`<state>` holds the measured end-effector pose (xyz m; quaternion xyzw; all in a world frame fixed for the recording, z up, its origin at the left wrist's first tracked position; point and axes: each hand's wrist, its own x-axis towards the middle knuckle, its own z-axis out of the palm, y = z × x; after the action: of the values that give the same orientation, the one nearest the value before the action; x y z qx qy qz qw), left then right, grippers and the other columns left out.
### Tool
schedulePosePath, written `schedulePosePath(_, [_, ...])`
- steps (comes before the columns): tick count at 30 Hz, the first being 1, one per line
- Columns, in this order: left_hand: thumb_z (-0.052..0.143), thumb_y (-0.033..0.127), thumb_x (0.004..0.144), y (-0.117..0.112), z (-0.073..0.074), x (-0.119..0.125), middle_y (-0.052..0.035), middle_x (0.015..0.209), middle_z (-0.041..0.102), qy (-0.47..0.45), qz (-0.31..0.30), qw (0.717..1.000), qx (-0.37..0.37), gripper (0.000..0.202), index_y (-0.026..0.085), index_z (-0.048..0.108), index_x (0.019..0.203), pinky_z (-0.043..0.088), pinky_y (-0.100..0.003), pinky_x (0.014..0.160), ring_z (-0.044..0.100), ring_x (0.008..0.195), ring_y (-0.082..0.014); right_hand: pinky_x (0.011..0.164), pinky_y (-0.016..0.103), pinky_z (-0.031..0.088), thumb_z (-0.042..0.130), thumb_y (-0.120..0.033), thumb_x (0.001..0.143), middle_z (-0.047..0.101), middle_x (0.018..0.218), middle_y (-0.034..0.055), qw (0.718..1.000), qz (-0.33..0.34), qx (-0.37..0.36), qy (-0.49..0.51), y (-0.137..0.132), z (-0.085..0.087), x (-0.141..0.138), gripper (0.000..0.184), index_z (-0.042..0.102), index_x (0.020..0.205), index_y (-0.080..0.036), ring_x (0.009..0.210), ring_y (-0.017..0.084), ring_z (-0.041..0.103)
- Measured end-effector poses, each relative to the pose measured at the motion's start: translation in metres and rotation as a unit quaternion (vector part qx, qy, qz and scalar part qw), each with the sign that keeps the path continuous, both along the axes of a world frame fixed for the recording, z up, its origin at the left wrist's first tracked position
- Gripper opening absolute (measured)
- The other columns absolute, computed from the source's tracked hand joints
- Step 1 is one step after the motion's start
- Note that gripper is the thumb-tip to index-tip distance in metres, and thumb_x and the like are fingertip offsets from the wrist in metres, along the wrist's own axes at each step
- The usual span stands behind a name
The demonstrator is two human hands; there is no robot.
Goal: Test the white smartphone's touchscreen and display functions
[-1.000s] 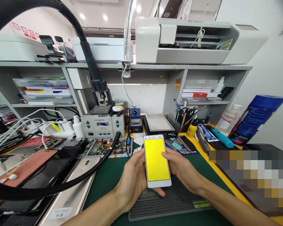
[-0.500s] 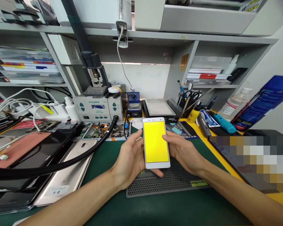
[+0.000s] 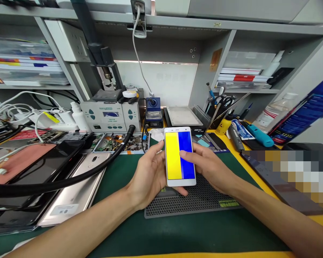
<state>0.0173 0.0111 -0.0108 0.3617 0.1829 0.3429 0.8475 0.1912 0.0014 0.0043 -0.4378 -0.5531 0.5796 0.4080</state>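
A white smartphone (image 3: pixel 174 182) is held upright, slightly tilted, over the bench. Its screen is split into a yellow left part and a blue right part. My left hand (image 3: pixel 149 172) grips the phone from the left and behind, thumb along the left edge and a fingertip showing below it. My right hand (image 3: pixel 211 165) holds the right edge, with its thumb laid on the screen near the border of the two colours. The right hand's other fingers are mostly hidden behind the phone. Beneath lies a dark perforated mat (image 3: pixel 199 200).
Several phones, one with a gold back (image 3: pixel 78 190), lie at the left under a thick black hose (image 3: pixel 97 172). Behind stand a grey hot-air station (image 3: pixel 110 116) and a tray of circuit boards (image 3: pixel 115 145). A tool holder (image 3: pixel 218 111) and a clear bottle (image 3: pixel 277 111) stand at the right.
The screen has gone from all yellow to yellow and blue side by side. My right thumb has moved left across the glass. The view has tipped slightly downward.
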Motion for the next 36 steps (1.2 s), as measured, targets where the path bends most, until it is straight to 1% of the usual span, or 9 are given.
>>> schedulePosePath(3, [0.033,0.057,0.093,0.0002,0.0000,0.0001,-0.0161,0.107,0.062,0.005,0.002,1.000,-0.003,0.060,0.016,0.057,0.130,0.057,-0.041,0.061,0.062,0.088,-0.0298,0.081,0.041,0.050,0.057,-0.044,0.089,0.071,0.106,0.0076,0.999,0.006,-0.016,0.046,0.0003,-0.0007,0.0006,0.035,0.063,0.116,-0.021,0.092,0.026,0.065])
schedulePosePath(7, [0.033,0.056,0.094,-0.0003,0.0017,0.0005,-0.0156,0.108,0.062,0.005,0.001,1.000,-0.005,0.058,0.017,0.058,0.129,0.057,-0.039,0.060,0.062,0.086,-0.0279,0.083,0.040,0.049,0.055,-0.040,0.090,0.070,0.105,0.0072,0.997,0.009,-0.035,0.073,0.0012,-0.0009,0.0013,0.032,0.062,0.115,-0.021,0.093,0.026,0.064])
schedulePosePath(12, [0.032,0.053,0.095,-0.0007,0.0020,0.0002,-0.0159,0.110,0.062,-0.002,0.000,1.000,0.001,0.056,0.017,0.057,0.129,0.058,-0.037,0.059,0.062,0.087,-0.0272,0.086,0.042,0.048,0.051,-0.038,0.091,0.070,0.107,0.0071,0.996,-0.009,-0.041,0.082,0.0013,-0.0005,0.0012,0.033,0.061,0.118,-0.023,0.100,0.028,0.062])
schedulePosePath(17, [0.032,0.054,0.094,-0.0005,0.0009,-0.0001,-0.0153,0.107,0.062,-0.006,0.003,1.000,0.000,0.055,0.017,0.059,0.126,0.058,-0.038,0.059,0.063,0.088,-0.0284,0.085,0.041,0.048,0.049,-0.038,0.093,0.069,0.111,0.0061,0.996,0.006,-0.028,0.087,0.0012,-0.0001,0.0014,0.032,0.061,0.119,-0.024,0.100,0.028,0.062])
schedulePosePath(20, [0.032,0.056,0.094,-0.0006,0.0016,0.0004,-0.0155,0.109,0.062,-0.001,0.004,1.000,-0.002,0.057,0.018,0.059,0.126,0.058,-0.038,0.059,0.062,0.090,-0.0295,0.081,0.039,0.049,0.048,-0.040,0.094,0.070,0.110,0.0053,0.997,0.001,-0.030,0.075,0.0015,-0.0001,0.0012,0.031,0.061,0.118,-0.025,0.096,0.026,0.063])
schedulePosePath(26, [0.032,0.057,0.093,-0.0024,0.0032,0.0019,-0.0157,0.100,0.063,0.014,0.009,1.000,-0.005,0.061,0.015,0.058,0.128,0.057,-0.041,0.061,0.062,0.088,-0.0301,0.068,0.033,0.048,0.062,-0.044,0.087,0.070,0.086,0.0040,0.999,-0.020,0.012,-0.024,0.0001,0.0027,-0.0014,0.032,0.063,0.106,-0.020,0.075,0.020,0.064])
schedulePosePath(30, [0.032,0.058,0.093,-0.0044,0.0058,0.0026,-0.0149,0.097,0.063,0.020,0.013,1.000,-0.015,0.061,0.015,0.058,0.128,0.057,-0.039,0.059,0.062,0.084,-0.0283,0.071,0.035,0.048,0.056,-0.049,0.090,0.070,0.093,0.0062,1.000,0.003,-0.001,0.018,-0.0016,0.0034,-0.0005,0.037,0.062,0.112,-0.020,0.081,0.023,0.064])
schedulePosePath(33, [0.033,0.056,0.093,-0.0049,0.0074,0.0036,-0.0141,0.100,0.062,0.014,0.018,1.000,-0.016,0.059,0.016,0.056,0.131,0.057,-0.039,0.057,0.062,0.083,-0.0277,0.072,0.036,0.047,0.051,-0.048,0.092,0.069,0.096,0.0064,0.998,0.006,-0.014,0.060,-0.0013,0.0008,0.0006,0.039,0.060,0.120,-0.022,0.086,0.024,0.063])
schedulePosePath(36, [0.035,0.054,0.093,-0.0049,0.0076,0.0045,-0.0141,0.105,0.061,0.013,0.027,0.999,-0.016,0.057,0.017,0.054,0.133,0.057,-0.039,0.056,0.062,0.085,-0.0280,0.074,0.037,0.046,0.049,-0.047,0.092,0.069,0.099,0.0071,0.998,0.004,-0.012,0.065,-0.0005,-0.0011,0.0008,0.041,0.059,0.122,-0.022,0.087,0.025,0.062])
